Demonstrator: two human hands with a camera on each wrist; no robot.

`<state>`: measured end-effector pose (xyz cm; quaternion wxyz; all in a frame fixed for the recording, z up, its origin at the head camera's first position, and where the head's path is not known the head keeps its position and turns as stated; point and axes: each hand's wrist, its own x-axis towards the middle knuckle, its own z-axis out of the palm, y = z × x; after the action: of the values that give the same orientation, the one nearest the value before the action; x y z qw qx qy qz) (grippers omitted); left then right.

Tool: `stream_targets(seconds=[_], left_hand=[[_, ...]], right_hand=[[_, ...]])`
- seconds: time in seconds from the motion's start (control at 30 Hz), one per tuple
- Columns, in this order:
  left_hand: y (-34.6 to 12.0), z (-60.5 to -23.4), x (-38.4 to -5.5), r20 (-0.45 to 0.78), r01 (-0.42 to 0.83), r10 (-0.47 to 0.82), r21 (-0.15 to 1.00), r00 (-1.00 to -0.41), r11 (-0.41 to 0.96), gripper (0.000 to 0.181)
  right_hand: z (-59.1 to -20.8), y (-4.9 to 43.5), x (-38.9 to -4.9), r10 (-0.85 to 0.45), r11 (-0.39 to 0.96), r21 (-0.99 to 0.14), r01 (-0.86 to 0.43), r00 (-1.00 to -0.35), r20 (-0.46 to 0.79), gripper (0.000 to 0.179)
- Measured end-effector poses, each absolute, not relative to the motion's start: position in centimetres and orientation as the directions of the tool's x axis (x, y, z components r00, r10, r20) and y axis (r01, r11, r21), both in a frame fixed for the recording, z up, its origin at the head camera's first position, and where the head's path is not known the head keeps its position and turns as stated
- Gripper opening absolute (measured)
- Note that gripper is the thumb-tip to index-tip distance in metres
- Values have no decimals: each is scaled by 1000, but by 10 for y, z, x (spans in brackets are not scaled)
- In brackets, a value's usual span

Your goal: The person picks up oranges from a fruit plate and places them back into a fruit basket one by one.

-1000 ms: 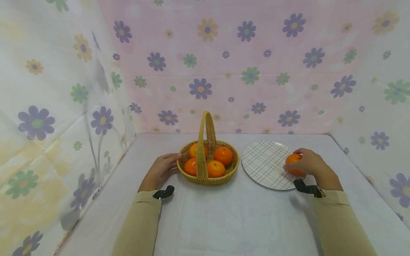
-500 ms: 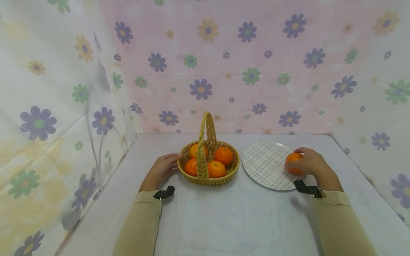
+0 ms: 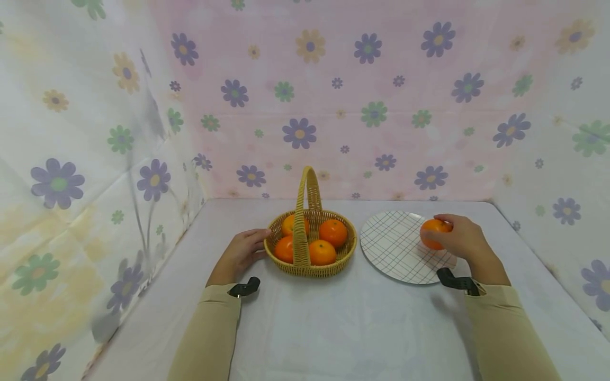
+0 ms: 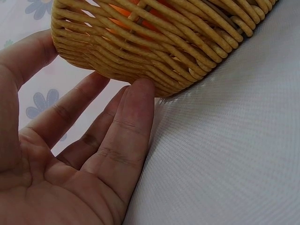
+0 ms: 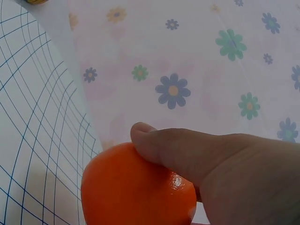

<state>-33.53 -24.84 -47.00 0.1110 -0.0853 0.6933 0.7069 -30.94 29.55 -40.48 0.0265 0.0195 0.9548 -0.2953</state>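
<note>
My right hand (image 3: 459, 239) grips an orange (image 3: 433, 234) over the right part of a round white plate (image 3: 395, 246) with a grid pattern. In the right wrist view the thumb (image 5: 173, 147) lies across the top of this glossy fruit; the other fingers are mostly hidden. The fruit appears raised a little off the plate. Left of the plate stands a wicker basket (image 3: 312, 270) with a tall arched handle and several oranges in it. My left hand (image 3: 240, 253) touches the basket's left side, its fingers (image 4: 131, 126) extended against the outer weave.
A white cloth covers the table (image 3: 333, 328) in front of the basket and plate. Flower-patterned cloth walls (image 3: 329, 95) close off the back and both sides. A narrow gap separates basket and plate.
My right hand has lifted the orange slightly up and to the left from the plate's right edge. The left hand and the basket have stayed in place.
</note>
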Motion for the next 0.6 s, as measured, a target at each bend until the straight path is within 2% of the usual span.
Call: stream_targets(seconds=[0.43,0.6], left_hand=[[-247,-470,-336,-284,-284,30,959,-958,-18,63],[-246,-471,-336,-281,-281,25,960,-959,-11,64]], right_hand=[[-397,286,-307,13,812,-583,8,-1000,5,72],[-393,282,-305,22,799,-601,7,-1000,18,72]])
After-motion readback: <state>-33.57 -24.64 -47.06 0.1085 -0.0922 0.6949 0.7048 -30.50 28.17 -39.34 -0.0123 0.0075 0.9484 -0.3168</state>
